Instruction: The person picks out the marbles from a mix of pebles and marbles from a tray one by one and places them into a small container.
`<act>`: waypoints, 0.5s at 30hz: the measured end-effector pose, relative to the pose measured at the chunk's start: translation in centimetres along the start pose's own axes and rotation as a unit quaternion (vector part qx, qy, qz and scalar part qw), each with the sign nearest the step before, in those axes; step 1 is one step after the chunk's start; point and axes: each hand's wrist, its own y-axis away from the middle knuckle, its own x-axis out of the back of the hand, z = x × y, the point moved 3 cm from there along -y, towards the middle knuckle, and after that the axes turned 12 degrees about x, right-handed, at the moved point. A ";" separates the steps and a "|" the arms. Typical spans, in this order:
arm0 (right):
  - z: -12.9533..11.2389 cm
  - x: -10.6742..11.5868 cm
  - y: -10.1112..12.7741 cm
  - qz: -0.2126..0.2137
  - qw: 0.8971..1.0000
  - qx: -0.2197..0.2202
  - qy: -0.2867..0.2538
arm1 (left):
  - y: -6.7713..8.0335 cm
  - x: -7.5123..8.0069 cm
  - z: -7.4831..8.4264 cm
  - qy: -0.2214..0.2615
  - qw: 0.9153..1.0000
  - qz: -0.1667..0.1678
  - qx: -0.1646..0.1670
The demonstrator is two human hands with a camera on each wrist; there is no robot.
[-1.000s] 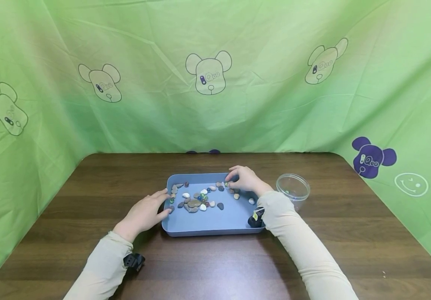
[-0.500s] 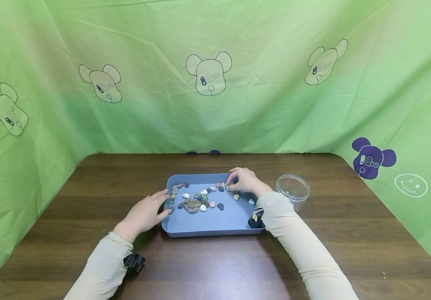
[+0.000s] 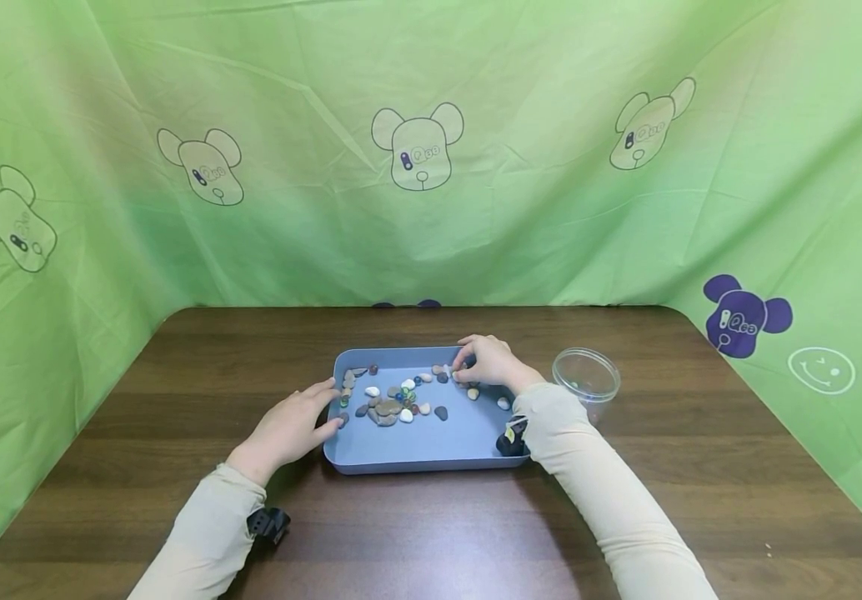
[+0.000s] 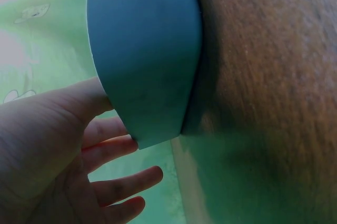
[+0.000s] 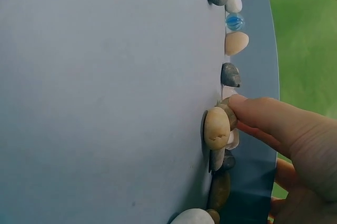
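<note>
A shallow blue tray (image 3: 431,446) holds scattered pebbles (image 3: 388,407) and glass marbles (image 3: 418,380). My left hand (image 3: 288,429) rests at the tray's left rim, its fingers relaxed; in the left wrist view the thumb reaches over the edge. Near the back right wall, my right hand (image 3: 493,360) reaches into the tray. The right wrist view has its thumb and forefinger pinching a brown pebble (image 5: 231,116), just behind a tan pebble (image 5: 216,129). The forefinger's tip is hidden. A blue-striped marble (image 5: 235,22) lies along the same wall.
A clear round jar (image 3: 586,375) stands right of the tray, a small green spot visible inside. The wooden table (image 3: 431,533) reaches back to a green printed curtain (image 3: 416,242). Black cameras are strapped to both wrists.
The green marble seen by my right fingertips a second ago no longer shows there; a tan-brown pebble appears at them instead. My right hand shifts only slightly, and the left stays in place.
</note>
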 end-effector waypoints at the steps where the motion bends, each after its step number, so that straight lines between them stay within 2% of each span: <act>1: 0.0 0.0 0.0 -0.001 1.000 0.000 0.002 | 0.0 0.0 0.0 0.000 1.000 0.000 0.000; 7: -0.2 0.2 0.1 0.000 1.000 0.006 -0.007 | 0.0 0.0 0.0 -0.001 1.000 0.001 -0.001; 15: -0.2 1.5 0.0 0.031 0.996 0.055 -0.061 | 0.0 0.0 0.0 0.002 1.000 0.002 -0.002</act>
